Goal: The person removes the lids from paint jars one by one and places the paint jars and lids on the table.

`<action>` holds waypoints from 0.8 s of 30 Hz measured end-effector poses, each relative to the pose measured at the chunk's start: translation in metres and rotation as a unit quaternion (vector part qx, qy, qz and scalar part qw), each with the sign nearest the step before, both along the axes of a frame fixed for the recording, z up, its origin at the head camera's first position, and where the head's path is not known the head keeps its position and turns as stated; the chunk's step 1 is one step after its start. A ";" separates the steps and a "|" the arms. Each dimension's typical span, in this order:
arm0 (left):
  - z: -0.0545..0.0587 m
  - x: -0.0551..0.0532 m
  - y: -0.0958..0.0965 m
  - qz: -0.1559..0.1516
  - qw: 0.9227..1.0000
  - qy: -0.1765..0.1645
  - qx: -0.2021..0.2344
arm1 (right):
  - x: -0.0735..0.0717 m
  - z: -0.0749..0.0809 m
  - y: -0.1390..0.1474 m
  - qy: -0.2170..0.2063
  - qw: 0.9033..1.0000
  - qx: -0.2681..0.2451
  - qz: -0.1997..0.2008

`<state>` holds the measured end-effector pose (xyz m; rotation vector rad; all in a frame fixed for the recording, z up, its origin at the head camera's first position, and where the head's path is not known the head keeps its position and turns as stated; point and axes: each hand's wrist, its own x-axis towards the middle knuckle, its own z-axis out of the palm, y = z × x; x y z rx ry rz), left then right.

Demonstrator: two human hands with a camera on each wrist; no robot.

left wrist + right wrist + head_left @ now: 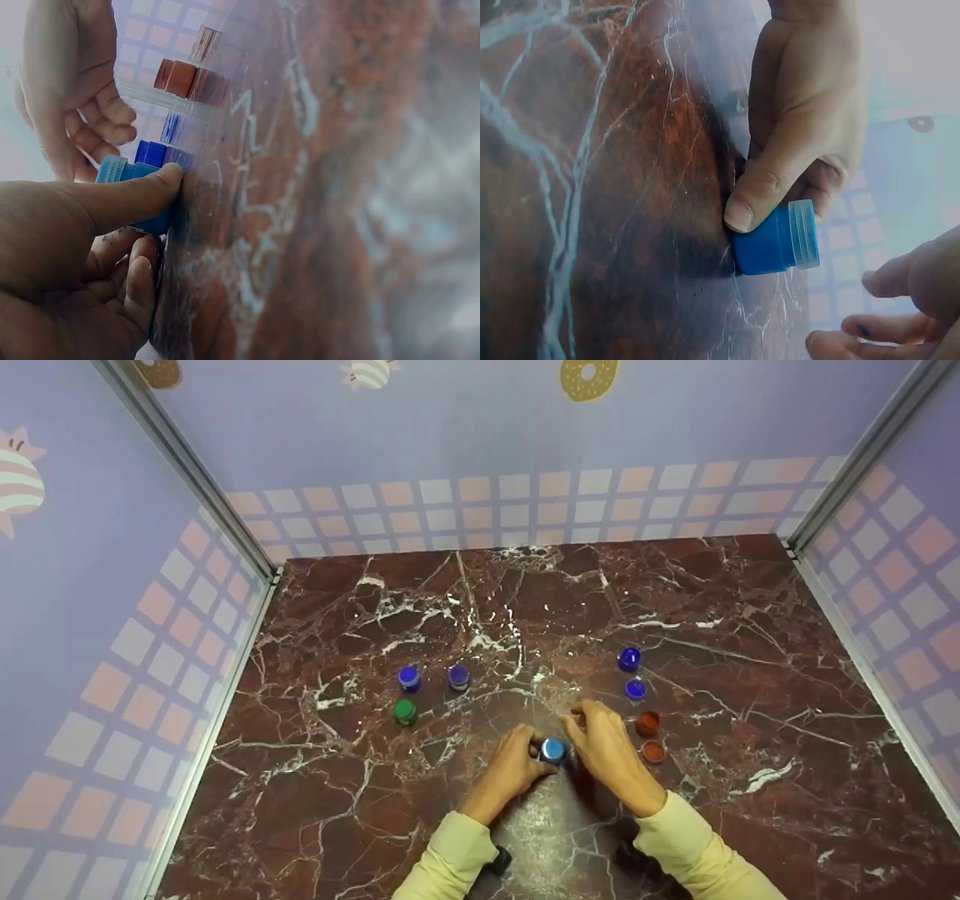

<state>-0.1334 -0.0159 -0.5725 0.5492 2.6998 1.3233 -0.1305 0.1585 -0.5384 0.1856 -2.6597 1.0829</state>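
While right fingers [896, 328] loose just beside, left fingers [140, 285] snug around blue jar [771, 246].

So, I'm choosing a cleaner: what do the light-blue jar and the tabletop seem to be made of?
Light-blue jar: probably plastic with a smooth finish; its ridged cap looks molded and slightly translucent.
Tabletop: polished, either real marble or a marble-look surface; pale veins cross dark red-brown and reflections show a sheen, but the look can't settle which.
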 end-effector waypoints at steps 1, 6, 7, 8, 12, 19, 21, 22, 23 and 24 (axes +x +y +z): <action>0.000 0.000 0.000 0.001 1.000 -0.001 0.000 | 0.000 0.000 0.000 -0.006 1.000 0.006 -0.006; -0.002 0.000 -0.001 0.000 1.000 0.009 -0.002 | 0.004 -0.002 -0.004 -0.016 0.999 0.038 -0.004; -0.003 0.000 -0.001 0.000 1.000 0.014 -0.004 | 0.005 -0.002 -0.005 -0.012 0.999 0.042 0.004; -0.004 0.000 -0.001 0.000 1.000 0.020 -0.006 | 0.006 -0.003 -0.006 -0.010 0.999 0.046 0.011; -0.005 -0.001 -0.001 -0.001 0.999 0.036 -0.021 | 0.012 -0.001 -0.014 -0.013 0.998 0.054 0.039; -0.004 -0.001 -0.001 -0.007 0.998 0.058 -0.038 | 0.017 -0.001 -0.024 -0.012 0.994 0.102 0.049; -0.005 -0.001 -0.001 -0.011 0.997 0.066 -0.034 | 0.018 -0.002 -0.025 -0.006 0.993 0.112 0.049; -0.005 -0.001 -0.001 -0.012 0.997 0.069 -0.032 | 0.018 -0.002 -0.026 -0.003 0.992 0.117 0.051; -0.006 -0.001 -0.001 -0.012 0.997 0.070 -0.032 | 0.019 -0.002 -0.026 0.000 0.991 0.122 0.054; -0.006 -0.001 -0.001 -0.012 0.997 0.072 -0.032 | 0.019 -0.002 -0.026 0.002 0.990 0.126 0.059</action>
